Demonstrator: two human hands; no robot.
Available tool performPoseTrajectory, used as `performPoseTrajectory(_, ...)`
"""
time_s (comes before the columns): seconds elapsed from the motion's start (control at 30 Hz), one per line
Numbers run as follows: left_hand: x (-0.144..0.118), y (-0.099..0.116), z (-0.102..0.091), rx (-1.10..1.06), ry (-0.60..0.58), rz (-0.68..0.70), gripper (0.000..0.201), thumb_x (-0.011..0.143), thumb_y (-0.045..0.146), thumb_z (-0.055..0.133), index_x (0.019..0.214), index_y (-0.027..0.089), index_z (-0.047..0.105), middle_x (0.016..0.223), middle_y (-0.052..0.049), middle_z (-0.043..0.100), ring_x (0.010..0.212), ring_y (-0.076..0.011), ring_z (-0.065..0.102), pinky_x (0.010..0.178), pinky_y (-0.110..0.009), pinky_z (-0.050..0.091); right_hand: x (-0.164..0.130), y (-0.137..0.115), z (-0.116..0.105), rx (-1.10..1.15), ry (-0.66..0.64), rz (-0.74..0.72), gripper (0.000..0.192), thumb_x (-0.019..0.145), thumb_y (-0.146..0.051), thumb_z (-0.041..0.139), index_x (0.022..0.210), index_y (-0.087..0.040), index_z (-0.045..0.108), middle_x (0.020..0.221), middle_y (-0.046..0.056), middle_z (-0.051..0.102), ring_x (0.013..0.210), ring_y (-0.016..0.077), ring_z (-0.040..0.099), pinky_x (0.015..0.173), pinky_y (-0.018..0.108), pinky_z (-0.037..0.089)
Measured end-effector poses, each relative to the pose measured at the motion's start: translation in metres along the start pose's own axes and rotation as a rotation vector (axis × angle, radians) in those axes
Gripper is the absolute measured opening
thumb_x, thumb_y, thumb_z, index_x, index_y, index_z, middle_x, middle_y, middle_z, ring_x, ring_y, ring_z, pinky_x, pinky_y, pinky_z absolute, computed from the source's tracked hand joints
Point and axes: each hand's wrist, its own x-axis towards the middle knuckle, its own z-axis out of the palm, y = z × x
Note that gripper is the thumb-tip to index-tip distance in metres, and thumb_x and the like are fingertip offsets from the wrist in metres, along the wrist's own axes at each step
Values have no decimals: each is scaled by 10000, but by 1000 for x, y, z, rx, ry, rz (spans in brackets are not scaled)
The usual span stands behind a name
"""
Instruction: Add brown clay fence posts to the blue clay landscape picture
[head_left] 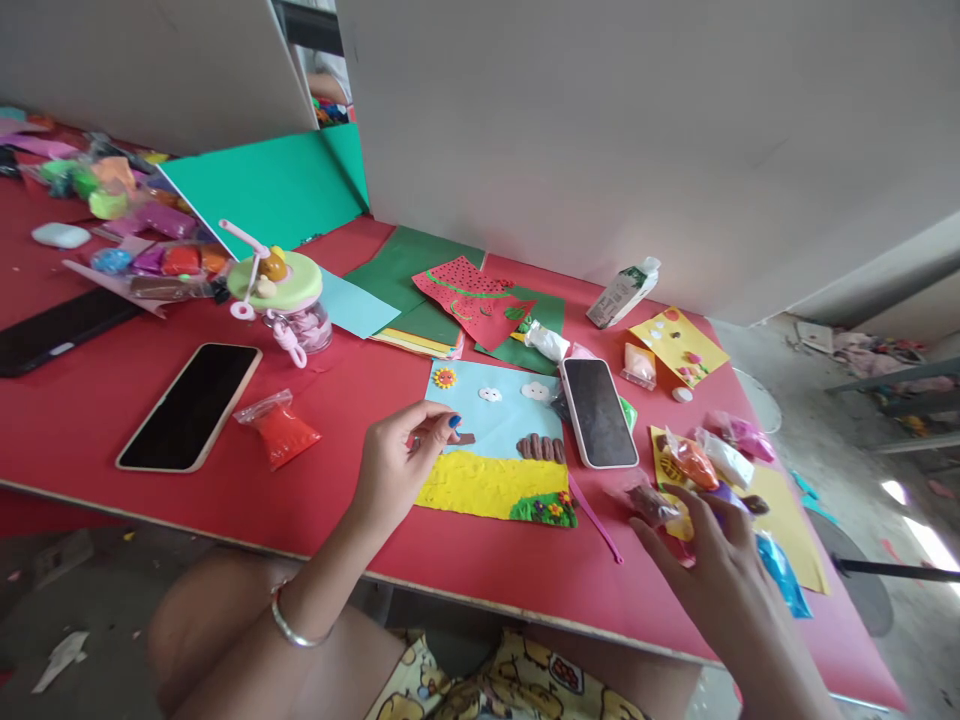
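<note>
A clay picture on light blue paper [499, 420] lies in front of me, with a sun, two clouds, yellow ground, brown rounded pieces [541, 447] and a green flowered corner. Over its left side is my left hand [405, 455], thumb and fingertips pinched together; anything between them is too small to make out. A flat brown strip [463, 439] shows just beside those fingertips. My right hand [709, 560] is spread at the right, thumb and forefinger apart around a small bag of brown clay [651, 502]. I cannot tell whether they touch it.
A white-edged phone [600, 412] and a pink stick [596, 520] lie right of the picture. Bags of orange [690, 462] and blue clay [781, 575] surround my right hand. Leftward are a red clay bag [279, 430], another phone [191, 408] and a lidded jar [277, 290].
</note>
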Motion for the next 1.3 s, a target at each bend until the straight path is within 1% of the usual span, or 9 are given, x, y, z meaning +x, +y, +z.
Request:
performPoseTrajectory(0.1,2,-4,0,0,7,-61,226,844,374,618,842,151,658,731,-48,699,615,-158,693,516,-205,544,7,-22,-15,172,11,-5,488,849,-581,475,1188,-239,557,1135,133,577,781,227,649,627,364,540)
performPoseTrajectory(0.23,3,-6,2,-60,2,-105,238,820,362,648,920,150,691,863,-76,732,611,-154,695,549,-225,568,25,-65,-28,509,-172,-98,339,857,-468,547,1092,-237,627,888,66,681,745,188,671,641,306,562)
performPoseTrajectory(0.33,2,-5,3,-65,14,-72,218,826,346,652,902,147,701,813,-67,729,595,-145,680,565,-234,568,45,-100,-24,774,-349,-124,318,872,-436,550,1070,-210,654,918,84,711,793,197,693,707,330,582)
performPoseTrajectory(0.57,-2,-12,4,397,58,397,174,904,275,566,954,205,717,841,-50,676,741,-122,638,657,-217,528,80,-153,18,1298,-716,-216,421,858,-527,557,1046,-183,709,829,56,731,785,183,709,750,328,591)
performPoseTrajectory(0.7,-2,-23,6,745,121,565,285,921,252,537,1185,259,644,898,-47,621,773,-121,624,708,-220,521,79,-160,30,1425,-774,-146,396,811,-528,619,960,-181,740,821,46,737,785,181,703,765,341,597)
performPoseTrajectory(0.87,-1,-24,8,816,-16,611,463,916,169,506,1372,246,474,995,-71,613,830,-147,636,727,-251,541,77,-159,37,1558,-736,10,326,717,-473,737,881,-191,742,839,35,749,775,179,703,812,368,593)
performPoseTrajectory(1.13,-5,-26,11,680,101,534,320,875,209,602,1189,269,612,983,-50,648,862,-142,667,742,-238,565,74,-160,39,1586,-656,120,333,668,-448,787,853,-196,671,831,47,749,808,204,720,755,345,617)
performPoseTrajectory(1.23,-3,-25,10,644,116,529,241,875,197,603,1105,246,655,941,-43,666,831,-132,668,729,-233,569,72,-160,39,1583,-675,94,338,705,-467,757,880,-199,646,889,54,747,872,205,715,821,351,603)
performPoseTrajectory(1.3,-1,-23,8,589,128,505,197,863,183,619,1044,231,677,951,-45,664,829,-126,663,732,-236,571,71,-160,39,1592,-701,74,376,751,-485,714,993,-211,628,942,57,746,925,209,707,892,384,577)
